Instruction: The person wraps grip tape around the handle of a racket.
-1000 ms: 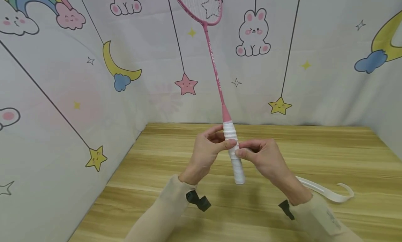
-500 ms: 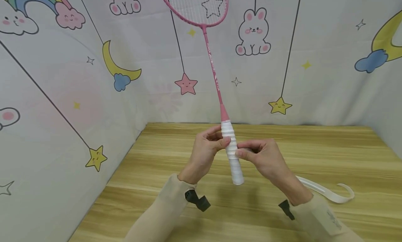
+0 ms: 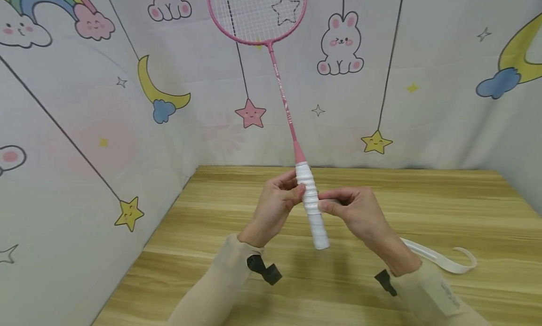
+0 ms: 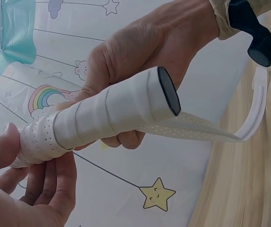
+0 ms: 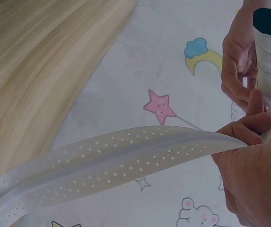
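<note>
A pink badminton racket (image 3: 282,98) stands tilted, its head up and leaning left, partly cut off by the frame. My left hand (image 3: 273,203) holds the upper part of its white handle (image 3: 318,229) between thumb and fingers. Perforated white grip tape (image 5: 111,163) is wound in ridged turns around that upper part; smoother white wrapping shows below. My right hand (image 3: 362,215) pinches the tape close against the handle's right side. From these fingers a loose length trails away, seen best in the right wrist view. The right fingertips are partly hidden.
The tape's free end (image 3: 459,268) curls over the wooden table (image 3: 203,279) at the right, behind my right forearm. A patterned cloth backdrop (image 3: 203,81) rises behind and at the left of the table. Both wrists carry black strapped devices.
The racket has turned about its long axis, so its strung face shows wider, and its head has shifted left. My left thumb has moved left on the handle. The right hand stays nearly still.
</note>
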The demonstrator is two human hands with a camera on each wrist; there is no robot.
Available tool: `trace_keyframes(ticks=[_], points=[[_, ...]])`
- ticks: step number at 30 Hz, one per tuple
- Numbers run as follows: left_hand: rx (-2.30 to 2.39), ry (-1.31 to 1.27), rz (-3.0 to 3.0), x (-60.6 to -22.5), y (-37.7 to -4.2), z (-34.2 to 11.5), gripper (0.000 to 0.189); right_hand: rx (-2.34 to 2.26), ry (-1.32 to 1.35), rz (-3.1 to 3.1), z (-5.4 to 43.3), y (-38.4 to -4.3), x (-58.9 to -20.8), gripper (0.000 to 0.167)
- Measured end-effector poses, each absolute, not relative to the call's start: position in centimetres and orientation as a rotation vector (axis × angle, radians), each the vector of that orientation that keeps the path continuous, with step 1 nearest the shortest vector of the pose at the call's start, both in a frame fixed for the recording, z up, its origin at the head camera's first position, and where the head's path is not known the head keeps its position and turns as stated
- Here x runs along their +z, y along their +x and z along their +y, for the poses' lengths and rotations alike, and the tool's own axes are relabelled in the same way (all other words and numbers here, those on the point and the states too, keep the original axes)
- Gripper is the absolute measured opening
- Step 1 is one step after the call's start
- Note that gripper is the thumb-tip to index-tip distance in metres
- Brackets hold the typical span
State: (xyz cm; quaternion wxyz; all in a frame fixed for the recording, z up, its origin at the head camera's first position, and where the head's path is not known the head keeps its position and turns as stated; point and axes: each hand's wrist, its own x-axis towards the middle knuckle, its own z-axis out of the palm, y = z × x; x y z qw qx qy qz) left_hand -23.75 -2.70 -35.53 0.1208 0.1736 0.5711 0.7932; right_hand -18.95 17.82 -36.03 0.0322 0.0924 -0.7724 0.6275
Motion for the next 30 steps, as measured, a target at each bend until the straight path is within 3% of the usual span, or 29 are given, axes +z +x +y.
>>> trace_keyframes(ticks=[7, 15, 30], points=[[2.29, 0.526, 1.641, -35.41, -24.01, -2.94, 0.05, 1.972, 0.211, -2.425, 17.97, -19.42, -36.12, 0.028], [2.27, 0.567, 1.614, -35.27, -23.88, -3.01, 0.034, 2.013, 0.258, -2.432, 17.91, -19.67, -36.26, 0.032], [2.189, 0.72, 1.51, -35.54, -24.01, -3.19, 0.04, 2.022, 0.392, -2.432, 17.86, -19.57, -36.29, 0.038]])
